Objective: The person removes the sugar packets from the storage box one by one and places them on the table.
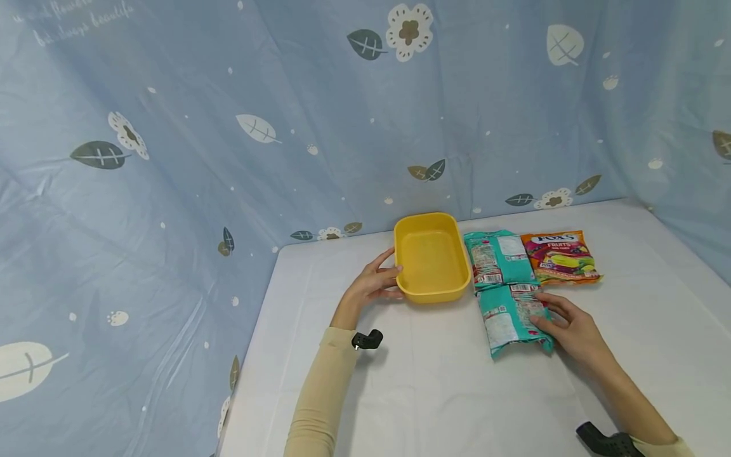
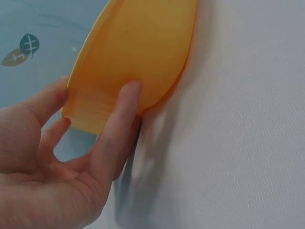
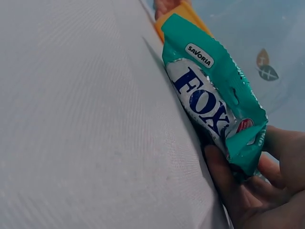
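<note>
Gripped at its left side by my left hand is a yellow plastic tray; in the left wrist view, fingers and thumb lie around its wall. My right hand holds the right edge of a teal candy bag, back side up in the head view. That bag shows its FOX'S lettering in the right wrist view, with the fingers at its near end. A second teal candy bag lies between the tray and an orange FOX'S fruits candy bag.
The white-covered table meets a blue curtain printed with leaves and flowers at the back and left. The three bags lie close together on the tray's right.
</note>
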Demonstrator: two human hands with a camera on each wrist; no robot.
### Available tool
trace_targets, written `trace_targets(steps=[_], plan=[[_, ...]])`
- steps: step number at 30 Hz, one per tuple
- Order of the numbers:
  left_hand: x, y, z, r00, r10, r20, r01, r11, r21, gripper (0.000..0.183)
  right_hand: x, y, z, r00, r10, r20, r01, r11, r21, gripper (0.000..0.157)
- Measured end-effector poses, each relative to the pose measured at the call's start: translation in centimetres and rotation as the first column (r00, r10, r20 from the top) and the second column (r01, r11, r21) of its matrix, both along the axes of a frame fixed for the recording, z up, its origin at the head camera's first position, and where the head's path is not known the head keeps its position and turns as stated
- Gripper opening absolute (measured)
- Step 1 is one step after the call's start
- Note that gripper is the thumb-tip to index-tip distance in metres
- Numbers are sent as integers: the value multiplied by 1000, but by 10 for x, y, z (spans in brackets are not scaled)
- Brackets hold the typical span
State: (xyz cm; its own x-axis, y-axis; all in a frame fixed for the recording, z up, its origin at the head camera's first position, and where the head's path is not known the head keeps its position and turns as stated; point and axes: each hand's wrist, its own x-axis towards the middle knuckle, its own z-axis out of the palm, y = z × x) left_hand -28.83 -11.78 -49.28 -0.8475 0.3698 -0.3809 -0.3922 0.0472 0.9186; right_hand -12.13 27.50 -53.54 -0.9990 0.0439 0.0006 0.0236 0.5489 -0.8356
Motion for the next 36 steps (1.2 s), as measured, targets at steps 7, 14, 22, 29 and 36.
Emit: trace_targets(steps=[7,14,22,29,36], plan=[[0,0,0,1000,-3,11,3,1000,-5,71,1,1,-3,998,0,-63,4,997,71,60],[0,0,-1,1000,-7,4,7,1000,1,71,1,-1,-3,997,-7,-80,19,987,157,57],[0,-1,-3,1000,-10,-6,10,1000,9,70,1,-3,4,999,14,-52,-2,975,222,57],[0,-1,-2,1000,-6,4,6,1000,20,70,1,-4,12,1000,27,-5,-24,966,259,59],[0,-1,-1,1000,-6,1,6,1000,24,68,1,-5,17,999,25,27,-31,962,273,61]])
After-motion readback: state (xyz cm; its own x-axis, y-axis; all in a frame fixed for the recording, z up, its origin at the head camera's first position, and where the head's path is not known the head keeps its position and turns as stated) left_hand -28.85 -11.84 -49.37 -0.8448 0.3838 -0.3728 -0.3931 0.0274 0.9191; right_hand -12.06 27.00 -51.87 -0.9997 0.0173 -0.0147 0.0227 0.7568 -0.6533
